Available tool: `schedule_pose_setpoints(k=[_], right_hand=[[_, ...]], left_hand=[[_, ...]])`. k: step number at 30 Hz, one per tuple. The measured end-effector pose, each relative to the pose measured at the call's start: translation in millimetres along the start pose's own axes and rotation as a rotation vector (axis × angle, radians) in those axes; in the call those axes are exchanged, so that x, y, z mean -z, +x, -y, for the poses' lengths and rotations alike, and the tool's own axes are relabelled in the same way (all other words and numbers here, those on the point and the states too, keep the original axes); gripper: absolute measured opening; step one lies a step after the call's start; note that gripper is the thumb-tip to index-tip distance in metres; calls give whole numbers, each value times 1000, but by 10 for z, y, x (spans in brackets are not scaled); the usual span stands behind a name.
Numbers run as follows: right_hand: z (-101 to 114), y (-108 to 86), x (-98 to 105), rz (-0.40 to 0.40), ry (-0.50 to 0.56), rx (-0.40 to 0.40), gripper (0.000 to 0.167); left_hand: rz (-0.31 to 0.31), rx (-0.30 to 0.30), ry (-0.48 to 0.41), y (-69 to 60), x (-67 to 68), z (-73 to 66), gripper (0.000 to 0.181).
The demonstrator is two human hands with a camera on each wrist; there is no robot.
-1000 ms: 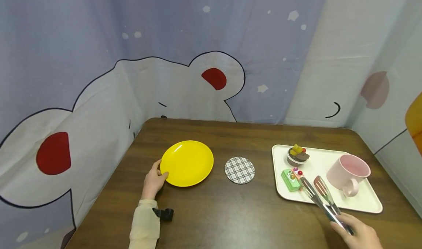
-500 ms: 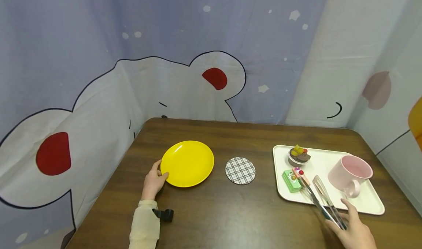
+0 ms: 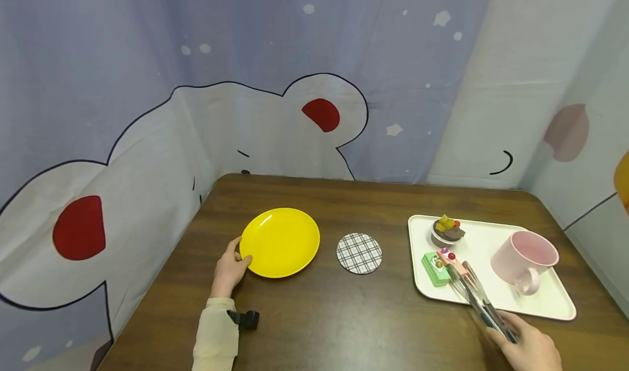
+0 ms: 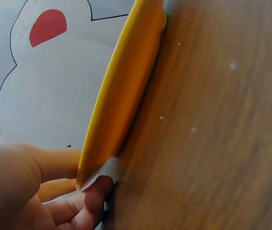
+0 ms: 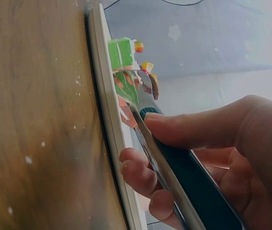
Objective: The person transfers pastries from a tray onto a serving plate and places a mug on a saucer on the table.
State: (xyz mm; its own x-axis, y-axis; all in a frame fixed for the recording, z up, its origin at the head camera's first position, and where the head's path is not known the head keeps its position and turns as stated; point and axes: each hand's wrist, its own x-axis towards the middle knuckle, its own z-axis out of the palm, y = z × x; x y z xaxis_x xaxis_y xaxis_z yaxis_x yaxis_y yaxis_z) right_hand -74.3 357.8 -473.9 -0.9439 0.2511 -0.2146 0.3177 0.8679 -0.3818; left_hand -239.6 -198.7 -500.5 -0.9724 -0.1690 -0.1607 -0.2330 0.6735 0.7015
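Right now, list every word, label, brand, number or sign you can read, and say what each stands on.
None: no readable text shows in any view.
The yellow plate, tongs, white tray and pink mug show no lettering.
The round coaster has only crossed lines; the curtain, only drawn shapes.

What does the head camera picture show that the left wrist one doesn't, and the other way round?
Only the head view shows the checked coaster, the white tray with the cupcake, green cake, pink cake and pink mug, and the right hand holding the tongs.

Only the left wrist view shows the underside of the yellow plate, with fingers reaching beneath its rim.

Both share the plate, the left hand, the brown table and the patterned curtain.
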Motion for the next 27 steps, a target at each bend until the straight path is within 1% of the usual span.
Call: schedule_pose_setpoints(k=[7, 10, 12, 13, 15, 18, 19, 22, 25, 27], right_hand=[[17, -21, 15, 11, 8, -19, 67], [22, -63, 28, 15, 38, -37, 67], [33, -99, 35, 3, 71, -60, 67], [43, -118, 38, -15, 87, -74, 67], [73, -157, 40, -76, 110, -81, 65], [137, -207, 38, -227, 118, -38, 58], [157, -219, 39, -267, 114, -17, 56], [230, -234, 46, -335, 108, 47, 52], [318, -221, 39, -355, 105, 98, 49], [384, -210, 20, -386, 113, 131, 46]], left_hand=[[-9, -2, 0, 6, -6, -20, 64], [-13, -1, 0, -1, 1, -27, 63], [-10, -5, -4, -6, 5, -34, 63], [-9, -5, -5, -7, 7, -35, 63], [-5, -4, -9, -8, 9, -36, 63], [2, -1, -15, -3, 8, -31, 64], [2, 1, -16, -1, 6, -27, 64], [3, -2, -18, 6, 0, -14, 64], [-3, 3, -16, 9, 0, -4, 64], [-4, 7, -14, 11, 4, 0, 63]])
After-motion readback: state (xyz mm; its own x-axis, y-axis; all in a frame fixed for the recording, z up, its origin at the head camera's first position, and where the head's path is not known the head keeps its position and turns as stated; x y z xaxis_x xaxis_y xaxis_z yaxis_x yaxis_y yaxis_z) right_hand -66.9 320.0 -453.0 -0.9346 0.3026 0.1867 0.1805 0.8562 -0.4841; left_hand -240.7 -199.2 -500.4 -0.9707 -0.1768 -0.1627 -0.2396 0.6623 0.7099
